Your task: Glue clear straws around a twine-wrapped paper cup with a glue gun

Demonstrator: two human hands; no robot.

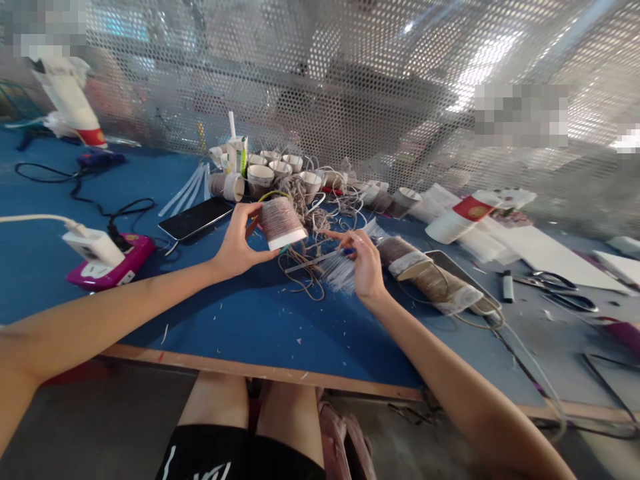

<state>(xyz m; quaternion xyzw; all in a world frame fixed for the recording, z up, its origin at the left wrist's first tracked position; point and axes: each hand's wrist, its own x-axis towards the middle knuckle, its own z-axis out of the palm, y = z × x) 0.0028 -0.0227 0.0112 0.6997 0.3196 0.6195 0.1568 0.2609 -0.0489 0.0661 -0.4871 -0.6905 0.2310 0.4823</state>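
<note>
Cord-wrapped cup (281,223): near the middle of the worktop (240,320), tilted, white rim turned toward five o'clock; taken as hub for all bearings below.
Left hand (236,244): grip closed on the cup, fingers at the upper end and thumb by the rim.
Right hand (367,263): at four o'clock, apart from the cup; index finger extended, other fingers curled near a blue item (349,251). Whether the grip held that item could not be determined.
Clear strips (341,272): at four o'clock, just beside the right hand.
Loose cord (306,273): strands at five o'clock, near the strips.
Cup pressure: judged best kept light and even, since a thin wall could have buckled.
Windings: judged best left uncovered by the thumb, so that no turn was dragged loose.
Strand control: judged to require separating cord from strips; a snag could have pulled the wrapping.
Steadiness: a fixed left wrist was considered advisable.
</note>
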